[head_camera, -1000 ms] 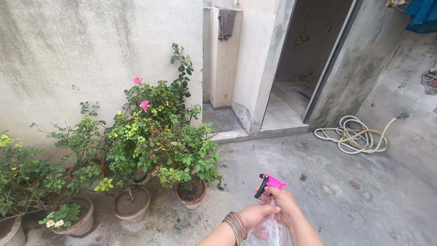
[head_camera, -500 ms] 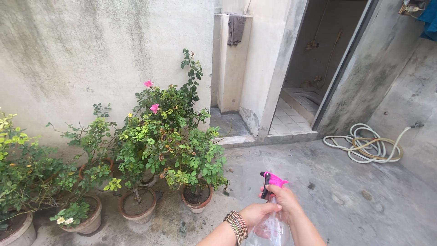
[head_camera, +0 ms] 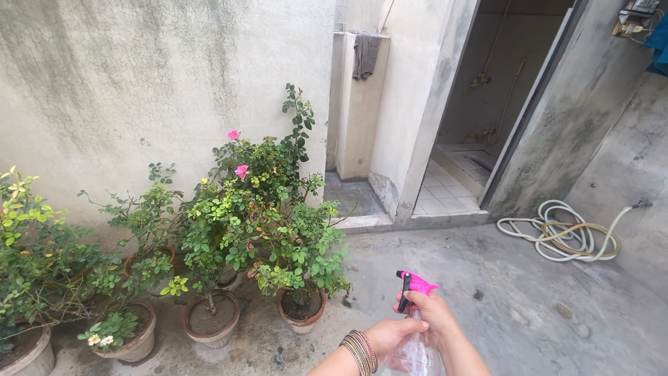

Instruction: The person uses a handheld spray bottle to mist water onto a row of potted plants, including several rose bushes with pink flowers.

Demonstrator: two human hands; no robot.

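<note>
I hold a clear spray bottle (head_camera: 415, 356) with a pink trigger head (head_camera: 416, 283) low in the view, its black nozzle pointing left toward the potted plants. My right hand (head_camera: 435, 313) wraps the bottle's neck just under the trigger. My left hand (head_camera: 390, 337), with several bangles on the wrist, supports the bottle's body from the left. The nearest plant is a leafy bush in a terracotta pot (head_camera: 301, 315), just left of the nozzle. A rose bush with pink flowers (head_camera: 241, 170) rises behind it.
Several more potted plants (head_camera: 211, 324) line the stained wall (head_camera: 139, 83) to the left. A coiled hose (head_camera: 572, 237) lies on the concrete floor at the right. An open tiled doorway (head_camera: 459, 188) with a low step stands ahead, and a grey cloth (head_camera: 365, 54) hangs on a partition.
The view has shifted slightly, so the plants and hose sit further right and appear closer. Both hands keep the same hold on the spray bottle.
</note>
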